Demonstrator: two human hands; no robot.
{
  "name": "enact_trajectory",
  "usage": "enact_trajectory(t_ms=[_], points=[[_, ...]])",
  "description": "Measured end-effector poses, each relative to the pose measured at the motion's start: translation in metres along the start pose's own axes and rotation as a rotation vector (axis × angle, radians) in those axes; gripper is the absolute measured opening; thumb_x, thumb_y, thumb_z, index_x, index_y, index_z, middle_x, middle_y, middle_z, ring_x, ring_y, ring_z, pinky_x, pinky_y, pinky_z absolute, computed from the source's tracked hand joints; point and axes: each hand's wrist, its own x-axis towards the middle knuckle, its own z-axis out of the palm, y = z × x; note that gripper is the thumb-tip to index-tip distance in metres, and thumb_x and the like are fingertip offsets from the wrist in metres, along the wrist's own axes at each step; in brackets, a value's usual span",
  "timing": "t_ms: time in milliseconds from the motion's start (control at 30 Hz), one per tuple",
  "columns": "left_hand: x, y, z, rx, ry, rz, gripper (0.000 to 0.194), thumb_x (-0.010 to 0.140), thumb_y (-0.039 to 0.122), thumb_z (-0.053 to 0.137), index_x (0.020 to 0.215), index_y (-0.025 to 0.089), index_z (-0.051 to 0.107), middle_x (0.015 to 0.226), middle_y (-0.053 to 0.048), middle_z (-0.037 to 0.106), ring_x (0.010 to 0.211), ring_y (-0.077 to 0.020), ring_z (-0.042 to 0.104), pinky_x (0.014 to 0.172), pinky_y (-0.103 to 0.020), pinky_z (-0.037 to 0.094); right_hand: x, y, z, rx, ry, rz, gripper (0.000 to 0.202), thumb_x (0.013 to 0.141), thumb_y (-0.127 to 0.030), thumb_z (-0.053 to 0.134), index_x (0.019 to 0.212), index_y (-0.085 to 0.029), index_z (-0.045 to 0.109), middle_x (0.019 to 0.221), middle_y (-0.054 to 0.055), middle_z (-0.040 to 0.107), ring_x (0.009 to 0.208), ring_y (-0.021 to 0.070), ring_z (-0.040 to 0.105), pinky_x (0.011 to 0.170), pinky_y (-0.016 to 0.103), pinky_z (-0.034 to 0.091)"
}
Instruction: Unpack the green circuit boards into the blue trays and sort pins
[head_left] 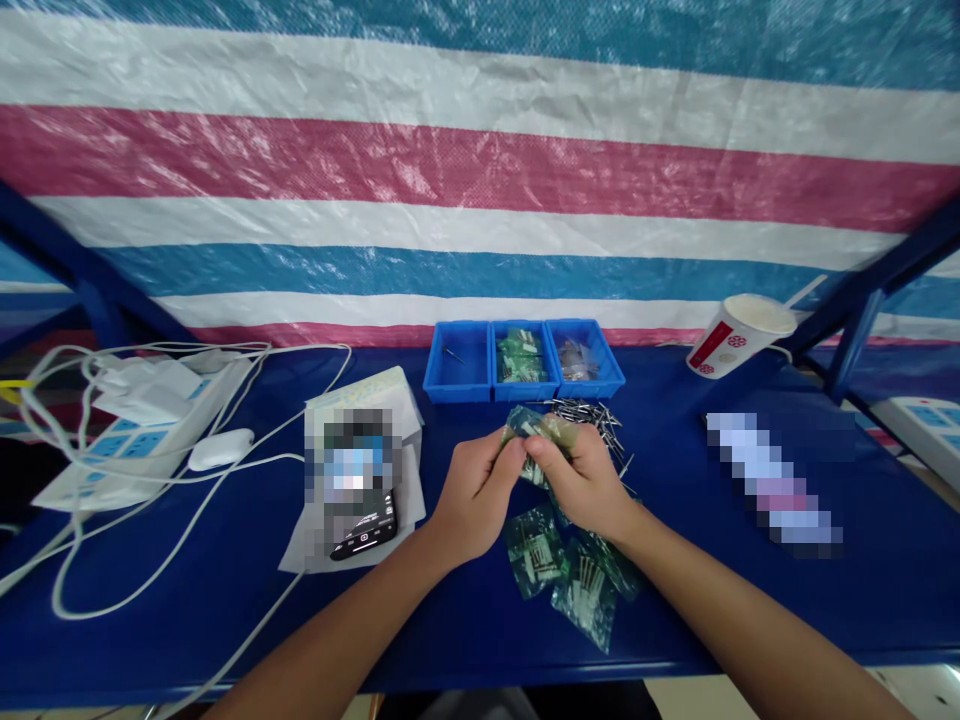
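Observation:
Both my hands pinch one small clear greenish plastic bag (534,470) over the middle of the blue table. My left hand (480,490) grips its left side with the thumb on top. From the right, my right hand (581,475) holds the opposite side, thumb pressed down near the other thumb. Pale pieces show inside the bag, partly hidden by my fingers. Just below my hands lie more bags, one with screws and pale plugs (586,590) and another (535,550) beside it. A pile of loose screws (600,420) spreads behind my right hand.
Three joined blue bins stand behind: the left bin (459,372) holds one screw, the middle bin (523,390) filled bags, the right bin (600,375) small items. A phone (375,530) on papers, a power strip (135,450) and cables lie left. A paper cup (739,335) stands right.

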Motion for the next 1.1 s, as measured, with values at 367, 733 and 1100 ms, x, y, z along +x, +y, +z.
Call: enact_trajectory(t_ms=[367, 733, 1100], points=[[0.000, -0.002, -0.001, -0.014, 0.027, -0.013, 0.046, 0.101, 0.047, 0.043, 0.065, 0.019, 0.041, 0.057, 0.005, 0.035, 0.053, -0.0095, 0.033, 0.054, -0.027, 0.027, 0.001, -0.001, -0.002, 0.127, -0.036, 0.079, 0.044, 0.101, -0.046, 0.047, 0.065, -0.021, 0.042, 0.061, -0.005, 0.038, 0.054, 0.0103, 0.035, 0.053, 0.027, 0.030], [0.004, 0.000, -0.005, -0.032, 0.032, -0.111, 0.048, 0.097, 0.050, 0.048, 0.062, 0.019, 0.039, 0.059, 0.005, 0.029, 0.056, -0.0100, 0.028, 0.055, -0.028, 0.022, 0.016, 0.004, -0.013, 0.571, -0.058, 0.482, 0.019, 0.083, -0.035, 0.064, 0.072, -0.020, 0.065, 0.068, -0.002, 0.049, 0.057, 0.0113, 0.044, 0.052, 0.025, 0.035], [0.001, -0.002, -0.005, 0.002, 0.135, -0.042, 0.056, 0.103, 0.055, 0.030, 0.059, 0.021, 0.032, 0.056, 0.004, 0.032, 0.053, -0.0118, 0.031, 0.054, -0.032, 0.023, 0.025, 0.019, -0.022, 0.716, 0.224, 0.754, 0.030, 0.072, -0.031, 0.076, 0.063, -0.020, 0.050, 0.053, -0.009, 0.028, 0.043, 0.0056, 0.025, 0.042, 0.022, 0.021]])
